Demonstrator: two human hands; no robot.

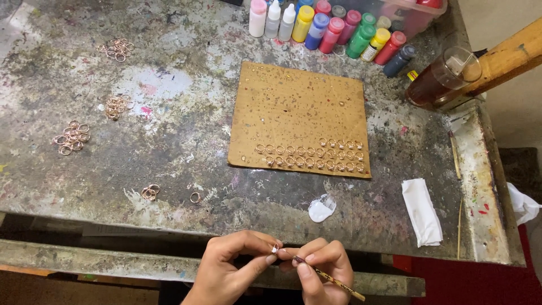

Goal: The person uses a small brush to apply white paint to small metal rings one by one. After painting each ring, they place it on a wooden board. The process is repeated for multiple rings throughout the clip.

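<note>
My left hand [228, 271] pinches a small ring [274, 248] between thumb and forefinger, just off the table's front edge. My right hand [323, 271] holds a thin wooden stick [333, 279], its tip touching the ring. Beyond the hands lies a brown cardboard sheet [293, 101] with two rows of several rings [310, 157] stuck upright along its near edge.
Loose ring piles [71, 136] [116, 106] [117, 49] [150, 192] lie on the stained worktable [169, 141]. Small coloured paint bottles [333, 31] line the back. A cup of dark liquid [440, 79], a folded white tissue [422, 210] and a small white dish [322, 208] sit at the right.
</note>
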